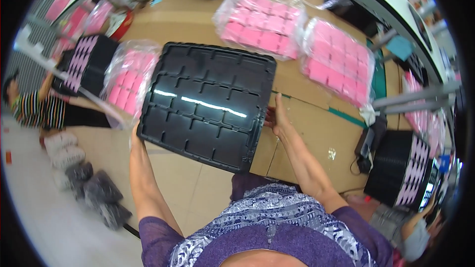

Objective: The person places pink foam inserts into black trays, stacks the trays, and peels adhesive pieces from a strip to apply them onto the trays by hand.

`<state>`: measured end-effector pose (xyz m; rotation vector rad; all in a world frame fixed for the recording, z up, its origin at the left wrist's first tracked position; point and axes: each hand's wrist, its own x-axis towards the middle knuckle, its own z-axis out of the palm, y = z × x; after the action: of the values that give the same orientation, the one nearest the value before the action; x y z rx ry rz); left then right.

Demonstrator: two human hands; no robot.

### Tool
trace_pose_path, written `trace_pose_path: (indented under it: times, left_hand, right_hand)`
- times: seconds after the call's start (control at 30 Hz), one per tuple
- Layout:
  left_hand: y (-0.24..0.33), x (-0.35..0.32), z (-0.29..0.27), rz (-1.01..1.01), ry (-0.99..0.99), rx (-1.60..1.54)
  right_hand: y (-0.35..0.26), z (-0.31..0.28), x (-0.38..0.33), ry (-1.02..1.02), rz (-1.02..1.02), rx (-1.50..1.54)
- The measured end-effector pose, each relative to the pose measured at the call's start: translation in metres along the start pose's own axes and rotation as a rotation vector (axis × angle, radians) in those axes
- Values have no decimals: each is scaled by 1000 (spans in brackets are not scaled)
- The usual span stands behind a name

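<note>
A glossy black plastic tray (208, 141), with moulded ridges dividing it into several shallow compartments, is held up tilted in front of me. My left hand (134, 134) grips its lower left edge; most of those fingers are hidden behind it. At the right edge, my right hand (278, 118) has its fingers curled against the rim, partly out of sight, with the thumb pointing up and away. Just left of the tray lies a clear-bagged pack of pink blocks (129, 79).
Two more bagged pink packs (262, 24) (339, 62) lie on the brown cardboard-covered table (307, 133). Black stacks with pink pieces (89, 64) (401, 168) stand at both sides. A co-worker (42, 109) is at left, another (415, 232) at lower right. Dark bags (101, 190) rest on the floor.
</note>
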<state>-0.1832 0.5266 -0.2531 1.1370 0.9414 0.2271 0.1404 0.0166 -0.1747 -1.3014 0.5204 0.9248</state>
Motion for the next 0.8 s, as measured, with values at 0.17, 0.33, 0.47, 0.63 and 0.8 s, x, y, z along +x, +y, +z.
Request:
trace_pose_path:
  times: [0.17,0.33,0.47,0.63,0.8]
  left_hand:
    - [9,2,14,-57,-144,86]
    - [-9,-23,5,-167,-282,144]
    - [-37,-66,9,-225,-340,164]
    - [-62,-129,43,-258,-339,163]
    - [-89,-188,155,-260,-311,122]
  right_hand:
    - [-7,2,-6,-118,14,-146]
    - [13,29,2,-101,-208,222]
    - [1,5,-27,-1,-269,162]
    - [0,-51,-58,-24,-284,274]
    - [-2,-150,-61,-26,-411,185]
